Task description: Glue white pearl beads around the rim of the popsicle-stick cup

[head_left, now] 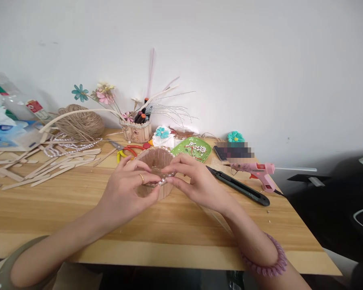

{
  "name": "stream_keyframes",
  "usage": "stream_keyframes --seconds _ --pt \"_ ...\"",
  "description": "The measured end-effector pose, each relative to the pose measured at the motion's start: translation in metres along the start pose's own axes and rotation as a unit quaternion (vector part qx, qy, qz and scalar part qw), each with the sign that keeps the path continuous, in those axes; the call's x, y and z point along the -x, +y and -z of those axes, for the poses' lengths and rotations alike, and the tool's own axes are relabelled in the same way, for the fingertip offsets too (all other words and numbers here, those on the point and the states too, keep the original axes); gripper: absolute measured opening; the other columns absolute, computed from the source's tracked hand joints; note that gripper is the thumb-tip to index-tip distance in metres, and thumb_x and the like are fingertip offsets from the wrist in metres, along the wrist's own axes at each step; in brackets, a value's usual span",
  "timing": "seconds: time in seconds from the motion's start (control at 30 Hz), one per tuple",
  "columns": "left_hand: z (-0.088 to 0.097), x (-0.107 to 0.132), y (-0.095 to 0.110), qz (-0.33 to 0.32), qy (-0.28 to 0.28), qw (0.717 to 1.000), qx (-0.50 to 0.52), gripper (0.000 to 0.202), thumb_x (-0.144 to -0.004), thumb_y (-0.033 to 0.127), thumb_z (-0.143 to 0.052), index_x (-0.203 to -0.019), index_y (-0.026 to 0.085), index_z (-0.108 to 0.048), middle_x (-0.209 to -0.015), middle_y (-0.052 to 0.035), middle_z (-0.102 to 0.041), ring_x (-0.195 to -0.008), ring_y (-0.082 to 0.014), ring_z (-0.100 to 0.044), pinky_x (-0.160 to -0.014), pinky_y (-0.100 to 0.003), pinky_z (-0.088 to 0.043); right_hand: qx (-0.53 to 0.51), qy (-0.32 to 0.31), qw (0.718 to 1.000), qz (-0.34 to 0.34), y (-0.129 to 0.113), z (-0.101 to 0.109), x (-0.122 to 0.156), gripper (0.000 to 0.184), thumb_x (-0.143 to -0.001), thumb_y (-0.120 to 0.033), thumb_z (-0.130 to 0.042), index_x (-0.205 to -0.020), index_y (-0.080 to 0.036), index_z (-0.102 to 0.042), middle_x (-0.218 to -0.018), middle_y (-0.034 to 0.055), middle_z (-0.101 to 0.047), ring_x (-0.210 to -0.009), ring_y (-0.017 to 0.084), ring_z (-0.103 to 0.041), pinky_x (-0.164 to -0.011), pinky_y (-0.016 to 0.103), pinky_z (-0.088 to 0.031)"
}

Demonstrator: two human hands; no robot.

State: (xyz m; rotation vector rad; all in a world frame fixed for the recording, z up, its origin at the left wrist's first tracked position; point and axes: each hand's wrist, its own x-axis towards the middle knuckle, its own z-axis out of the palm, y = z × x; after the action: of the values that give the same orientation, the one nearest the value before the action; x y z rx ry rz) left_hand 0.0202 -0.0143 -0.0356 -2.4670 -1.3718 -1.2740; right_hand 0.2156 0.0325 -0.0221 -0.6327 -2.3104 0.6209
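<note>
A round pot of upright wooden craft sticks (pixel 165 193) stands on the table before me, its inside partly hidden by my fingers. Along its near rim runs a short stretch of white pearl beads (pixel 162 182). My left hand (pixel 127 189) pinches the bead string against the rim from the left; a gold ring is on one finger. From the right, my right hand (pixel 196 181) holds the same beads between thumb and fingertips. Both hands are closed, almost touching each other. Just behind the pot lies a green dish (pixel 207 150) with loose pearls in it.
On the right lie a black utility knife (pixel 242 187), a pink glue gun (pixel 264 171) and a phone (pixel 220 153). Pliers (pixel 121 155), loose craft sticks (pixel 57 167), pearl strands (pixel 72 146) and a twine ball (pixel 80 123) are left. A decorated pen holder (pixel 136 132) stands behind.
</note>
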Motion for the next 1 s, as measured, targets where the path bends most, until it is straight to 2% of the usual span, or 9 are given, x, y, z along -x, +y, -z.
stream_keyframes --seconds 0.13,0.37,0.47,0.63,0.77,0.87,1.0 --pt "-0.0002 0.0011 -0.0018 -0.003 -0.001 1.0 0.0 0.014 -0.081 0.018 -0.059 -0.076 0.023 -0.071 -0.069 -0.0004 -0.074 -0.073 -0.0191 -0.067 -0.08 -0.043 -0.05 0.009 0.004 1.0 0.009 -0.0017 -0.0004 -0.0001 0.014 -0.091 -0.016 -0.06 -0.101 -0.018 -0.069 -0.091 0.0047 -0.06 -0.089 0.017 -0.056 -0.081 0.031 -0.048" --pt "-0.003 0.0043 -0.0016 0.015 0.007 1.0 -0.007 0.016 -0.082 0.02 -0.058 -0.074 0.024 -0.072 -0.064 0.0011 -0.072 -0.074 -0.0192 -0.066 -0.091 -0.048 -0.047 0.033 0.027 0.998 0.039 -0.0058 -0.0054 -0.0008 0.013 -0.092 -0.016 -0.058 -0.094 -0.019 -0.071 -0.089 0.0042 -0.062 -0.086 0.016 -0.058 -0.076 0.03 -0.049" --pt "-0.0036 0.0058 -0.0012 0.029 -0.001 1.0 -0.009 0.018 -0.083 0.022 -0.057 -0.074 0.024 -0.072 -0.065 0.0008 -0.071 -0.075 -0.0194 -0.066 -0.098 -0.052 -0.043 0.033 0.034 0.998 0.046 -0.0055 -0.0077 -0.001 0.012 -0.091 -0.015 -0.059 -0.094 -0.017 -0.07 -0.089 0.0051 -0.062 -0.085 0.016 -0.059 -0.075 0.03 -0.05" --pt "-0.0015 0.0061 0.0001 0.049 -0.025 0.998 0.002 0.016 -0.079 0.021 -0.058 -0.081 0.023 -0.074 -0.07 -0.0006 -0.072 -0.08 -0.0211 -0.067 -0.103 -0.054 -0.04 0.032 0.037 0.998 0.046 -0.0053 -0.0093 -0.0015 0.012 -0.091 -0.015 -0.059 -0.094 -0.016 -0.07 -0.089 0.0059 -0.063 -0.085 0.017 -0.06 -0.075 0.031 -0.051" --pt "0.0005 0.0056 0.001 0.059 -0.045 0.997 0.008 0.016 -0.073 0.021 -0.062 -0.084 0.024 -0.073 -0.075 -0.0009 -0.072 -0.086 -0.0231 -0.067 -0.109 -0.06 -0.031 0.026 0.034 0.998 0.037 -0.0057 -0.0088 -0.002 0.012 -0.091 -0.015 -0.059 -0.094 -0.017 -0.07 -0.089 0.0063 -0.064 -0.085 0.018 -0.061 -0.076 0.033 -0.052" --pt "0.0002 0.006 -0.0006 0.074 -0.049 0.996 0.013 0.012 -0.075 0.024 -0.064 -0.082 0.023 -0.074 -0.077 -0.0013 -0.071 -0.086 -0.0229 -0.067 -0.109 -0.062 -0.028 0.022 0.022 0.999 0.027 -0.0063 -0.0079 -0.0023 0.01 -0.09 -0.015 -0.06 -0.094 -0.018 -0.069 -0.09 0.0062 -0.063 -0.086 0.018 -0.061 -0.077 0.033 -0.052" --pt "-0.0006 0.0068 -0.0047 0.089 -0.07 0.993 0.03 0.012 -0.081 0.025 -0.064 -0.08 0.025 -0.076 -0.078 -0.0019 -0.071 -0.088 -0.0218 -0.067 -0.109 -0.06 -0.028 0.023 0.016 0.999 0.031 -0.0067 -0.0069 -0.0034 0.009 -0.09 -0.015 -0.06 -0.093 -0.018 -0.068 -0.091 0.0067 -0.063 -0.085 0.018 -0.06 -0.075 0.032 -0.051"
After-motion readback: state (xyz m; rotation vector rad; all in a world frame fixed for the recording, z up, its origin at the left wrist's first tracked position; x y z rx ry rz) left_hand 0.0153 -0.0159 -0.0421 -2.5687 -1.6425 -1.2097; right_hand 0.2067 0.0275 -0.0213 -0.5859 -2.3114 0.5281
